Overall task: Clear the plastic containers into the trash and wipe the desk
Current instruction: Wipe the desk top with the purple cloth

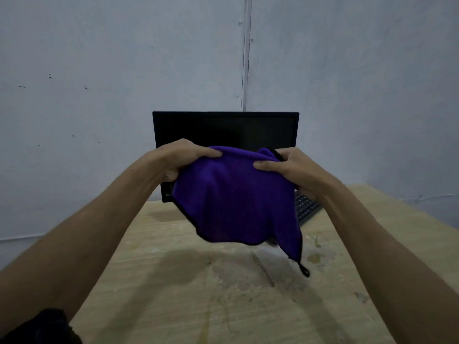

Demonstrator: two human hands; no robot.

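Note:
A purple cloth [236, 199] with black trim hangs in the air above the wooden desk [198, 294]. My left hand [181, 157] grips its upper left edge and my right hand [288, 167] pinches its upper right edge. A small black loop dangles from the cloth's lower right corner. Stains and wet-looking patches mark the desk under the cloth and to its right. No plastic containers are in view.
A black monitor [223, 127] stands at the back of the desk against the grey wall, partly hidden by the cloth. A black keyboard [306, 207] lies to the right behind the cloth. The desk's left edge runs diagonally; a dark object sits at the bottom left corner.

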